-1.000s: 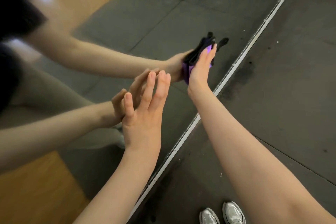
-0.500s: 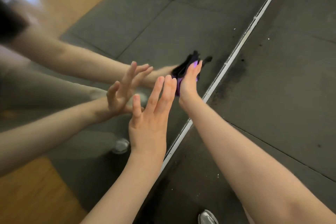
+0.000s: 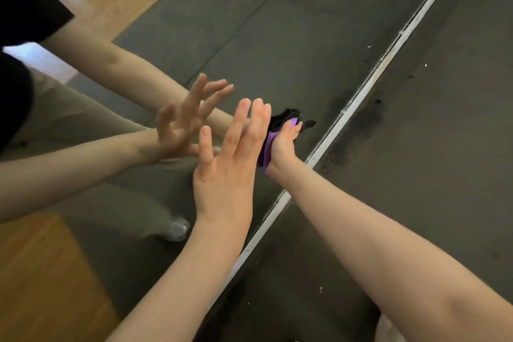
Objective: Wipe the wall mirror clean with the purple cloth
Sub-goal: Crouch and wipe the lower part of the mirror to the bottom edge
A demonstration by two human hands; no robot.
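Right hand (image 3: 283, 144) presses the purple cloth (image 3: 265, 151) flat-fingered against the wall mirror (image 3: 249, 44), near its lower edge; left hand (image 3: 227, 166) is raised, fingers straight, holding nothing.

Bunched purple cloth (image 3: 265, 151) lies flat against the wall mirror (image 3: 277, 44), low near its frame.

Right hand (image 3: 283, 144): presses crumpled purple cloth (image 3: 265, 151) against wall mirror (image 3: 249, 44).
Left hand (image 3: 227, 169): fingers straight, raised before the glass.
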